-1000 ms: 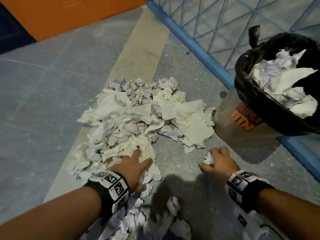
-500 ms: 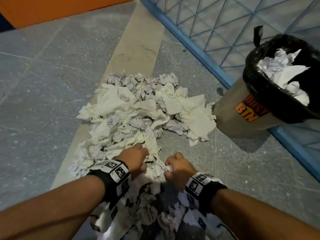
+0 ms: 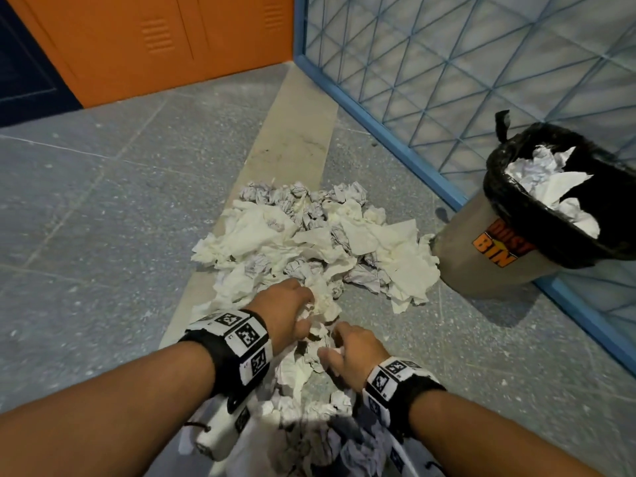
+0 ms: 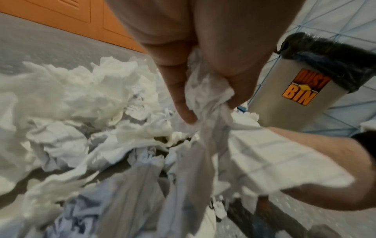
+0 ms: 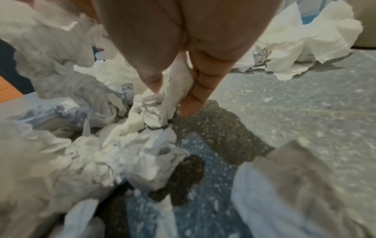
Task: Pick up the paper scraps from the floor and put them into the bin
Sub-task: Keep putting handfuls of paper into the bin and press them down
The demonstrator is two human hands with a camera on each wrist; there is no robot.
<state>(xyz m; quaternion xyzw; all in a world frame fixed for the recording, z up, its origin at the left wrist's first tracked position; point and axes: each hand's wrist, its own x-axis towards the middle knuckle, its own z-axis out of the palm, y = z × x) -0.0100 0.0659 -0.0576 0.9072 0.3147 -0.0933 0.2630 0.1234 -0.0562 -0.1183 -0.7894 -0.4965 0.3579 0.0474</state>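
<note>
Hands gathering paper scraps (image 3: 309,242) on the floor (image 3: 103,235).
Left hand (image 3: 285,311) and right hand (image 3: 351,349) each clutch crumpled paper; bin (image 3: 481,263) stands far right.

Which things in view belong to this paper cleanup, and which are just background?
Job:
- paper scraps heaped on the floor
- bin with black liner, already holding paper
- left hand gripping scraps
- right hand pinching scraps

Background:
- orange lockers
- blue mesh fence
- beige floor strip
</note>
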